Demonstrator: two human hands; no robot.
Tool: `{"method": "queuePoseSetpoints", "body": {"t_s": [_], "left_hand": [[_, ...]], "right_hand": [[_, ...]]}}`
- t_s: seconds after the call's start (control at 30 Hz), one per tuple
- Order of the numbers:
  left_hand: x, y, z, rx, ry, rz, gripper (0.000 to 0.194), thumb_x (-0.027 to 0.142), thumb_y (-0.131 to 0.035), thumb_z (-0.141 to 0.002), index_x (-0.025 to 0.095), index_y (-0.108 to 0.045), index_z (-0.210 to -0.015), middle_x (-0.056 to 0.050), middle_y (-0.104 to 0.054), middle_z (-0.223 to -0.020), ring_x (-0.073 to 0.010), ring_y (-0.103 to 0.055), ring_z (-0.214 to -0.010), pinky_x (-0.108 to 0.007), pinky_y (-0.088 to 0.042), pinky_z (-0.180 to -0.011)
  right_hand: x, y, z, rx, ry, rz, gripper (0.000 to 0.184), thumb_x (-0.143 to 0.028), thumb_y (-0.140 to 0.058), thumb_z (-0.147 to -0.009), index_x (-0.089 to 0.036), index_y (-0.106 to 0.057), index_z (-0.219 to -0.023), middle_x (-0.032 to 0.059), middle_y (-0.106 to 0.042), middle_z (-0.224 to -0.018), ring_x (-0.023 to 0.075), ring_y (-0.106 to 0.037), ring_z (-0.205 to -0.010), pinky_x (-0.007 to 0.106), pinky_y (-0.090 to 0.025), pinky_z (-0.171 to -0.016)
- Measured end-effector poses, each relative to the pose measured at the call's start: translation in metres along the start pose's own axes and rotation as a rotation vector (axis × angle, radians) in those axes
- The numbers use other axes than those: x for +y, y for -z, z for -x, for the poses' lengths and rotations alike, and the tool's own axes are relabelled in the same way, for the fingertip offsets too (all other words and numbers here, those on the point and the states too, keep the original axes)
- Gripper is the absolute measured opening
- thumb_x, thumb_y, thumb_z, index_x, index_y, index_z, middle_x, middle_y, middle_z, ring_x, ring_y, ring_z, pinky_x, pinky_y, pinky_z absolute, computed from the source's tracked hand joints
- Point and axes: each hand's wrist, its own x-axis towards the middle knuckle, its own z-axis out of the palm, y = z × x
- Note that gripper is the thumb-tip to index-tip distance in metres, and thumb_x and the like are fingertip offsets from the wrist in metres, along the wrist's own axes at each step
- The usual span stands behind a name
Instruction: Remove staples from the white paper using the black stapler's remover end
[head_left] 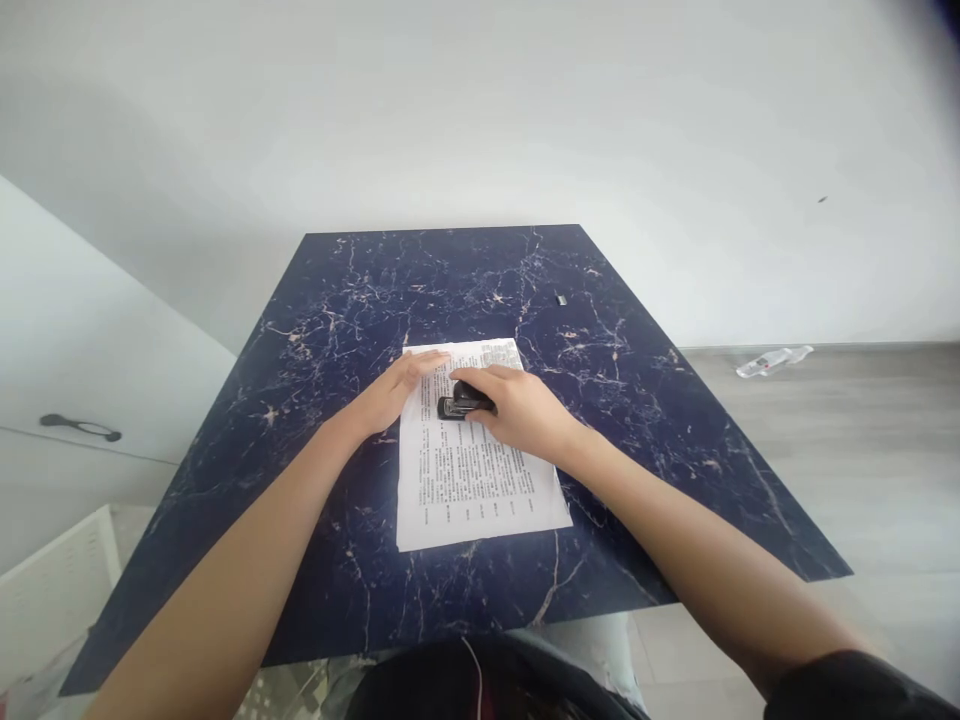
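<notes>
Printed paper sheets (pixel 465 500) lie in a stack near the middle of the table, covered in lines of small text. A black stapler (pixel 454 405) is over the upper part of the pages, its front end pointing left. My right hand (pixel 517 405) wraps around the stapler from the right and hides its rear. On the left edge of the paper rests my left hand (pixel 401 385), fingers stretched out flat toward the upper text. Whether the stapler touches the top sheet I cannot tell.
The dark blue marbled table (pixel 450 280) stands against a pale wall (pixel 480 110). Toward its back right lies a small metallic piece (pixel 561 299), perhaps a strip of staples. A clear plastic wrapper (pixel 774 361) is on the floor at right. A white cabinet (pixel 90 330) stands at left.
</notes>
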Motion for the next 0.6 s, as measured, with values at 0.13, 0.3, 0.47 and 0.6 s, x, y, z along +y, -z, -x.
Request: {"method": "queuePoseSetpoints", "body": {"t_s": [0.13, 0.3, 0.47, 0.6], "left_hand": [[0.004, -0.001, 0.000, 0.058, 0.043, 0.127, 0.079, 0.068, -0.011, -0.103, 0.029, -0.072, -0.133, -0.007, -0.062, -0.148, -0.0266, -0.046, -0.149, -0.051, -0.015, -0.131], [0.015, -0.003, -0.003, 0.290, 0.125, 0.298, 0.084, 0.075, -0.015, -0.101, 0.023, -0.077, -0.122, -0.010, -0.068, -0.140, -0.0284, -0.052, -0.143, -0.051, -0.030, -0.126], [0.016, -0.007, -0.009, 0.381, 0.236, 0.613, 0.088, 0.080, -0.015, -0.097, 0.021, -0.079, -0.112, -0.013, -0.074, -0.129, -0.0294, -0.065, -0.128, -0.051, -0.047, -0.112], [0.010, -0.009, -0.009, 0.350, 0.270, 0.696, 0.087, 0.080, -0.019, -0.097, 0.019, -0.080, -0.107, -0.014, -0.077, -0.121, -0.0287, -0.069, -0.121, -0.048, -0.048, -0.112]], "right_hand": [[-0.007, -0.009, -0.008, -0.032, 0.074, -0.024, 0.058, -0.015, -0.069, -0.087, -0.027, -0.059, -0.144, 0.0097, -0.073, -0.118, 0.0291, -0.068, -0.106, 0.043, -0.055, -0.086], [0.017, 0.021, -0.006, -0.090, 0.000, -0.334, 0.047, -0.036, -0.077, -0.087, -0.026, -0.071, -0.132, 0.0090, -0.075, -0.122, 0.0267, -0.070, -0.108, 0.047, -0.055, -0.096], [0.058, 0.040, 0.001, -0.325, -0.102, -0.646, 0.028, -0.037, -0.066, -0.094, -0.027, -0.079, -0.117, 0.0048, -0.079, -0.112, 0.0219, -0.073, -0.099, 0.044, -0.058, -0.092], [0.068, 0.033, 0.002, -0.379, -0.111, -0.780, 0.028, -0.037, -0.071, -0.091, -0.028, -0.079, -0.116, 0.0046, -0.079, -0.113, 0.0230, -0.073, -0.103, 0.047, -0.057, -0.096]]}}
